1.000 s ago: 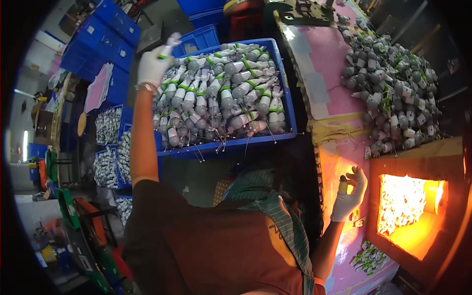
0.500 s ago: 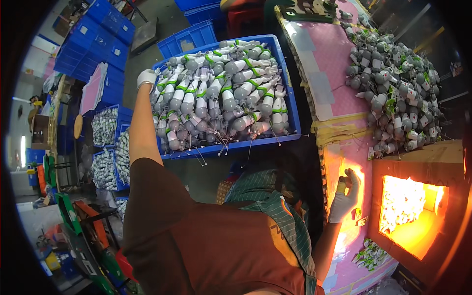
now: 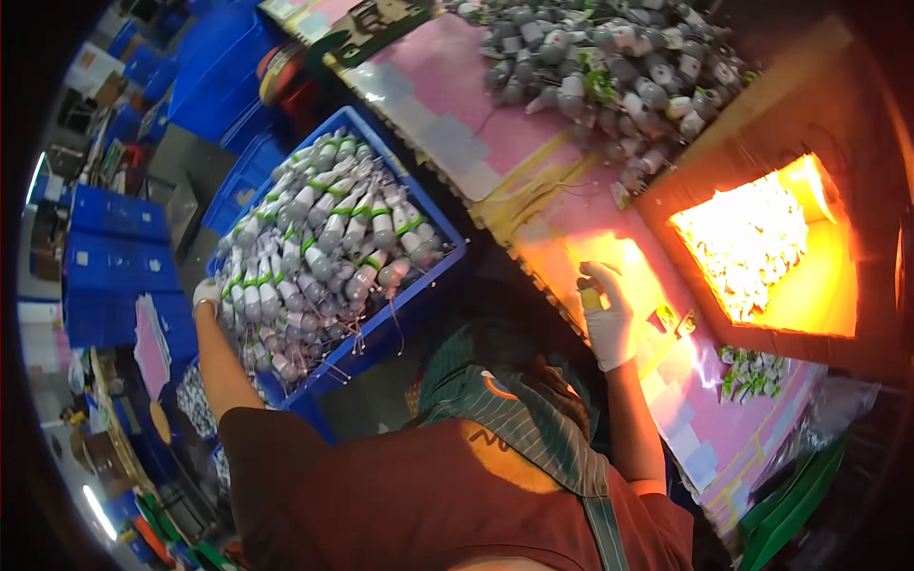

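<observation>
A blue crate [image 3: 430, 276] is heaped with bulb-shaped pieces [image 3: 328, 228], each with a grey rounded end, a white body and a green band; thin wires trail from them. My left hand [image 3: 207, 295], in a white glove, is closed at the crate's left rim, its fingertips partly hidden. Over the brightly lit part of the pink-covered bench [image 3: 495, 105], my right hand [image 3: 607, 324] is raised in a pale glove with dark fingertips. Its fingers are bent but apart, one carries a yellow band, and no object shows between them.
A cardboard box [image 3: 657, 205] glows inside with bright light on similar pieces. More bulb-shaped pieces [image 3: 609, 71] are piled on the bench's far end, and a small green-and-white bunch [image 3: 752, 373] lies by the box. Blue crates [image 3: 124, 266] stand at the left.
The view has turned toward the bench, so crate and box appear shifted left. My left hand remains at the crate's rim; my right hand stays raised over the bench.
</observation>
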`<state>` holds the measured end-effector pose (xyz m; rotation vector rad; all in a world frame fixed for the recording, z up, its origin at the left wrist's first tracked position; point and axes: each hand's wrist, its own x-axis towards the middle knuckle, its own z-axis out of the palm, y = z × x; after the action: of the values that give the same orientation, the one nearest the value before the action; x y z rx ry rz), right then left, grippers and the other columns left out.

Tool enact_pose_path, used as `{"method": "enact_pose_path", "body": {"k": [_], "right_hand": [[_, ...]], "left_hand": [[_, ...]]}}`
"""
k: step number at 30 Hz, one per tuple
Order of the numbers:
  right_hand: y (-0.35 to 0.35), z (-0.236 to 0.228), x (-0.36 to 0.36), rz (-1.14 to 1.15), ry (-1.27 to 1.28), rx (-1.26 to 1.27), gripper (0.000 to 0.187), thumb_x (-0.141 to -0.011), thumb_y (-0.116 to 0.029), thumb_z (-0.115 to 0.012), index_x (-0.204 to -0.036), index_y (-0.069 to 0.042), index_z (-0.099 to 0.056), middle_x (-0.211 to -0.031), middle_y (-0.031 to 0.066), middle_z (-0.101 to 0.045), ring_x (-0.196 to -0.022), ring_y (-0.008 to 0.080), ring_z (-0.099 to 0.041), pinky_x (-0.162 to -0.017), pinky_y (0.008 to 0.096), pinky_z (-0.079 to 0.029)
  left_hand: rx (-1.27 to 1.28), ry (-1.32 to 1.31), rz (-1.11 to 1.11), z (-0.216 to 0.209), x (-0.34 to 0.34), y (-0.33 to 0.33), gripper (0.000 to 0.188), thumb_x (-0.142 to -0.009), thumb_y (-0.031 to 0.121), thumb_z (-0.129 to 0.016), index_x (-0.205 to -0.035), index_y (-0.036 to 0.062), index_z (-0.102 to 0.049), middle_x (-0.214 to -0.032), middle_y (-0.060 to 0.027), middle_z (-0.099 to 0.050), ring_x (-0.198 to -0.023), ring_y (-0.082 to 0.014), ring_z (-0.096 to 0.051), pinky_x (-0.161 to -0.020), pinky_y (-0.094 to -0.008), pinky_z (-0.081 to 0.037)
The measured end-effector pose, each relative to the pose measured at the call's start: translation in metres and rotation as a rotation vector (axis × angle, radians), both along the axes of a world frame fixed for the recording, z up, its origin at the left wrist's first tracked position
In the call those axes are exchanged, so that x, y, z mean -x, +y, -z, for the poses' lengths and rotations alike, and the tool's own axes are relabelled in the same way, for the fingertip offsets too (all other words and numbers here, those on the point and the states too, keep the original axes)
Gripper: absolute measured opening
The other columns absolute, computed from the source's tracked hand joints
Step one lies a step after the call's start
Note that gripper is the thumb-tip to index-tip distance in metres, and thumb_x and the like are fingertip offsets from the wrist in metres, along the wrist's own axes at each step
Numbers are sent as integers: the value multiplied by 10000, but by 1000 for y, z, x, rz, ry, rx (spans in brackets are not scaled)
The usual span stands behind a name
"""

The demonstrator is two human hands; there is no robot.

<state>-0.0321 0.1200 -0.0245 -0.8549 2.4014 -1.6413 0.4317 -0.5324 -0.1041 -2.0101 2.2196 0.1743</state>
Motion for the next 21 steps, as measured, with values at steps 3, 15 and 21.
{"method": "enact_pose_path", "body": {"k": [3,15,21], "right_hand": [[6,6,-1,-70,16,-30,302,-800,109,-583,-1083,4,-593,-1073,82,-576,-875,158,-614,-808,275,-491],[7,2,2,40,-39,-83,219,-859,46,-557,-1070,13,-605,-1027,71,-618,-899,154,-603,-837,281,-484],[-17,-8,-7,-23,37,-41,222,-838,100,-569,-1044,21,-601,-994,76,-585,-895,150,-573,-810,263,-476]], "left_hand": [[-15,-318,-16,-5,-12,0,664,-868,588,-405,-1021,-1,-672,-1109,-240,-613,-1105,-389,-556,-943,-438,-428],[195,952,352,-89,89,58,473,-792,252,-703,-1187,14,-595,-1075,-91,-653,-957,-139,-611,-855,-275,-466],[-32,469,446,-109,145,88,366,-838,307,-613,-1108,63,-653,-1063,-128,-670,-969,-243,-637,-867,-317,-472]]}}
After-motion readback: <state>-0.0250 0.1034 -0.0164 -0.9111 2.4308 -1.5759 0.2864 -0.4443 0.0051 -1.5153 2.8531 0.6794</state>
